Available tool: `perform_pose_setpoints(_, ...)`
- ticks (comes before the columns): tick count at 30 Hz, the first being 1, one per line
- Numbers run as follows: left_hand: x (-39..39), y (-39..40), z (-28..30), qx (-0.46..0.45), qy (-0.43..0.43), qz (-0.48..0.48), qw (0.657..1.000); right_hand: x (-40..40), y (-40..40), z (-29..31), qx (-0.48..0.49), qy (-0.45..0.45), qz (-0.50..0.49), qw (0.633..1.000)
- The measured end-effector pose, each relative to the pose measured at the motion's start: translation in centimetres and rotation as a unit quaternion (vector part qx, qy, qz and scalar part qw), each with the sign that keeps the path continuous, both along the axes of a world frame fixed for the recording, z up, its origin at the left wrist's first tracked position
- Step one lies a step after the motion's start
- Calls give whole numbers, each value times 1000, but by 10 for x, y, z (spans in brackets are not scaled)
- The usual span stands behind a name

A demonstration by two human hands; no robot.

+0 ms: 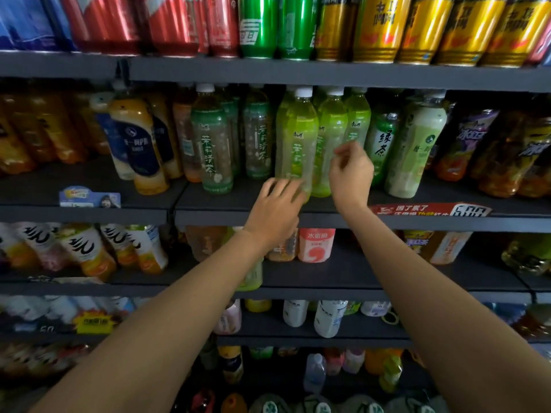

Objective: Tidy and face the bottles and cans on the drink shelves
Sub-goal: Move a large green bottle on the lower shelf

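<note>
Both bare forearms reach forward and up. The left hand (275, 208) spreads its fingers (281, 186) loosely; the right hand (351, 171) curls its fingers at the tips.

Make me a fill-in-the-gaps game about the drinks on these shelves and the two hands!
1. The left hand touches the bottom of a light ____ bottle.
2. That bottle's cap is ____.
3. On the top shelf, the green cans stand between the red cans and the ____ cans.
4. The right hand holds ____.

Missing words: green; white; yellow; nothing
</note>
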State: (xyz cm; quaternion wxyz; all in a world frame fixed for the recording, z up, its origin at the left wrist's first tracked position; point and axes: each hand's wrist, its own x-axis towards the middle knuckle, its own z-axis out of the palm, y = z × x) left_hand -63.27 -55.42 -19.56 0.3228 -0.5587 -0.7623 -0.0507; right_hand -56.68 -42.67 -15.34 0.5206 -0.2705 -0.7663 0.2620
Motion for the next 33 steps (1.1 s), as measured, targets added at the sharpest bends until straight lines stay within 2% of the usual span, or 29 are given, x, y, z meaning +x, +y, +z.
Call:
perform_pose_setpoints(4,-22,-72,-31,-38,-7,22,999,-14,-77,-43,93,-51,82,991)
perform_pose_setpoints(7,-50,-131,-46,-40,-46,64,996,-35,-133,-81,95,-100,115,984)
perform_pose_setpoints(10,-72,-184,-58,-87,-117,110,983,-51,-170,-120,-24,-177,90,980)
perform_pose_setpoints(13,-85,-210,-75,-146,-168,143,964,-54,-185,-157,-152,-276,58,947)
perform_pose_setpoints(16,-89,-207,-93,-169,-241,146,944,-49,-183,-180,-234,-321,49,916)
perform_pose_setpoints(19,-92,-192,-108,-164,-368,138,905,-49,-170,-188,-273,-333,38,902)
perform_pose_setpoints(23,-94,-162,-127,-132,-537,124,824,-62,-147,-193,-295,-315,47,901)
perform_pose_setpoints(30,-91,-119,-134,-95,-669,96,731,-81,-121,-198,-290,-313,29,904)
perform_pose_setpoints(33,-88,-109,-135,-65,-686,109,716,-80,-114,-202,-281,-309,35,908)
